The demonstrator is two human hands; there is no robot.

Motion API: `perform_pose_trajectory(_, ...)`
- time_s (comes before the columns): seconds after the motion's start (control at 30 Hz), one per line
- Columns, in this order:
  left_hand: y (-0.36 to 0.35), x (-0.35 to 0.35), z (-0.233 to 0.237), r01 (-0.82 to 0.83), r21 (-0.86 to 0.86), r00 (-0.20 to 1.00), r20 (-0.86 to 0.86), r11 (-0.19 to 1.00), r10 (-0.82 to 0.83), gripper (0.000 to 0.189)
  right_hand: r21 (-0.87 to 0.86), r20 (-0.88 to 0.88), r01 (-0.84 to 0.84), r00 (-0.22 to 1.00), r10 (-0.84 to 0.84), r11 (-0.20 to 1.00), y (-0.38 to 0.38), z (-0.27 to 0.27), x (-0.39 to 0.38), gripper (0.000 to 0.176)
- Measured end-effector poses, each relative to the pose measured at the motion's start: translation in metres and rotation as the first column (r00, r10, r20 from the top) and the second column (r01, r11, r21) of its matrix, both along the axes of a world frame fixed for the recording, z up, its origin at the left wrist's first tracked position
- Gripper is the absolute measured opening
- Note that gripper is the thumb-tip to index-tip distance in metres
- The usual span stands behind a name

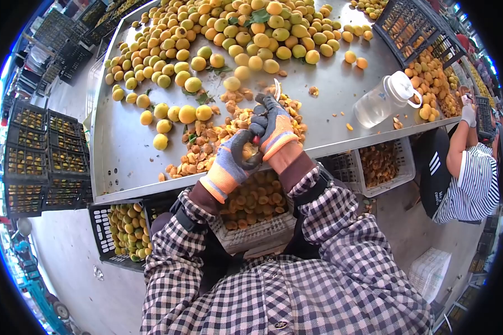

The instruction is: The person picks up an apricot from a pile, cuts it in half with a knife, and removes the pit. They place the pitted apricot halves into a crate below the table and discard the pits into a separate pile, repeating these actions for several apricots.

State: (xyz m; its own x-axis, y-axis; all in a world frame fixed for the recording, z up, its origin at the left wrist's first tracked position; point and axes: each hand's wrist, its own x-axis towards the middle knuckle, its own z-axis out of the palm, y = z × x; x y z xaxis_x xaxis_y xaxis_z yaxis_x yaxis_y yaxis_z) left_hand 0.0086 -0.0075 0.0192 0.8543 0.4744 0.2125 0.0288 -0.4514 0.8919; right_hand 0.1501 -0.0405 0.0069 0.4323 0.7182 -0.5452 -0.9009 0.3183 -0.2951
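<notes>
My left hand (230,162), in an orange and grey glove with dark fingers, is closed around an apricot (250,151) that shows partly between thumb and fingers. Against it, my right hand (274,124) in a matching glove is wrapped round a small knife. The knife's pale curved blade (277,88) points away from me, and a bit of red handle shows between the hands. Beneath and around them lie pitted apricot halves (207,140). Whole yellow-orange apricots (240,33) are heaped farther back on the metal table (131,177).
Below my hands stands a crate (257,237) of apricot halves. Another white crate (394,181) is under the table at right, a black one (109,237) at left. A water bottle (380,100) and a tipped black crate (416,30) are on the table. A co-worker (469,178) works at right.
</notes>
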Motion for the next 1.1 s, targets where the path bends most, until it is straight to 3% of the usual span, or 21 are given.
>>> perform_pose_trajectory(0.2, 0.004, 0.0, 0.001, 0.028, -0.056, 0.998, -0.053, 0.998, -0.031, 0.037, -0.002, -0.028, 0.011, 1.0, -0.011, 1.0, -0.002, -0.002, 0.002, 0.015)
perform_pose_trajectory(0.37, 0.007, -0.005, 0.009, 0.123, 0.077, 0.989, -0.09, 0.989, -0.116, 0.04, -0.034, -0.034, 0.0, 0.999, -0.001, 0.999, -0.002, -0.004, -0.003, 0.014)
perform_pose_trajectory(0.57, 0.008, -0.007, 0.005, 0.128, 0.082, 0.978, -0.175, 0.988, -0.112, 0.045, 0.0, -0.132, -0.004, 0.991, 0.004, 1.0, 0.0, -0.012, 0.0, 0.012)
perform_pose_trajectory(0.63, 0.004, -0.007, 0.0, 0.101, 0.051, 0.987, -0.13, 0.994, -0.094, 0.046, 0.126, -0.353, 0.015, 0.935, 0.03, 0.992, 0.001, -0.016, 0.004, 0.014)
perform_pose_trajectory(0.67, 0.002, -0.006, -0.004, 0.084, 0.023, 0.993, -0.087, 0.996, -0.082, 0.047, 0.13, -0.353, 0.02, 0.935, 0.028, 0.991, 0.001, -0.019, 0.004, 0.014)
perform_pose_trajectory(0.73, 0.003, -0.001, -0.003, 0.048, 0.03, 0.994, -0.096, 0.998, -0.045, 0.044, 0.052, -0.102, 0.036, 0.994, -0.031, 0.998, 0.003, 0.001, 0.0, 0.017)
perform_pose_trajectory(0.8, 0.003, 0.002, -0.002, -0.025, 0.095, 0.999, -0.021, 0.995, 0.027, 0.041, 0.026, -0.075, 0.074, 0.995, -0.072, 0.997, 0.001, 0.011, 0.001, 0.019)
perform_pose_trajectory(0.83, 0.005, 0.003, 0.005, -0.021, 0.023, 0.998, -0.06, 1.0, 0.022, 0.034, 0.049, -0.036, 0.123, 0.992, -0.121, 0.991, 0.0, 0.017, 0.003, 0.019)
perform_pose_trajectory(0.9, 0.012, 0.003, -0.002, -0.009, 0.065, 0.998, -0.064, 0.998, 0.013, 0.032, 0.015, 0.037, 0.192, 0.981, -0.192, 0.981, 0.001, 0.03, 0.011, 0.019)
perform_pose_trajectory(1.0, 0.02, 0.004, -0.014, 0.013, 0.129, 0.999, -0.047, 0.992, -0.007, 0.028, -0.066, 0.314, 0.1, 0.947, -0.075, 0.993, -0.006, 0.049, 0.009, 0.012)
perform_pose_trajectory(1.07, 0.024, 0.003, -0.011, -0.079, 0.116, 0.997, -0.006, 0.99, 0.08, 0.034, -0.049, 0.583, -0.157, 0.798, 0.156, 0.986, -0.009, 0.043, 0.012, 0.015)
perform_pose_trajectory(1.1, 0.024, 0.001, 0.009, -0.177, -0.245, 0.959, -0.261, 0.953, 0.111, 0.041, -0.152, 0.893, -0.05, 0.421, 0.159, 0.987, -0.004, 0.043, 0.003, 0.022)
